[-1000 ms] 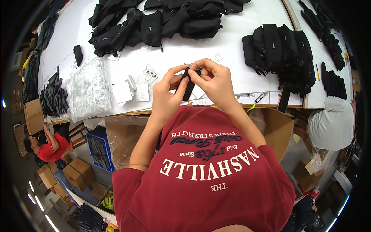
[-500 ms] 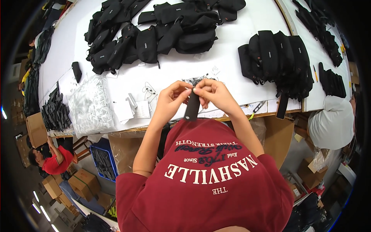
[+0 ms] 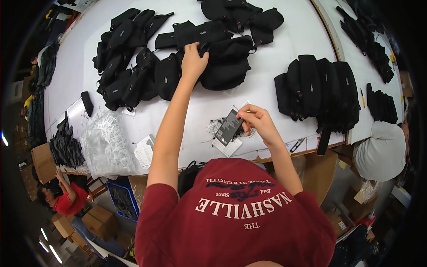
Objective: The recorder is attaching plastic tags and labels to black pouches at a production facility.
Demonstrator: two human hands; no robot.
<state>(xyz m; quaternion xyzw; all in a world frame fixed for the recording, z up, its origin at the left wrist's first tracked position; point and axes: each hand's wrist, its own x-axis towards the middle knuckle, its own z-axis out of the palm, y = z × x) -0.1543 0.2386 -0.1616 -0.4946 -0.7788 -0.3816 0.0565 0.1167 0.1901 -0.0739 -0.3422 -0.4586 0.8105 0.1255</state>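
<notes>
Toward the far edge of the white table (image 3: pixel 275 95), a black pouch (image 3: pixel 224 66) in the heap is grasped by the left hand (image 3: pixel 194 60), while a dark hang tag (image 3: pixel 227 127) is pinched in the right hand (image 3: pixel 257 122), best kept flat and untangled from its string

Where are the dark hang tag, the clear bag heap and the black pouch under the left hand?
dark hang tag (image 3: pixel 228 127), head view, middle of its face
clear bag heap (image 3: pixel 106 142), head view, centre
black pouch (image 3: pixel 224 71), head view, its front
</notes>
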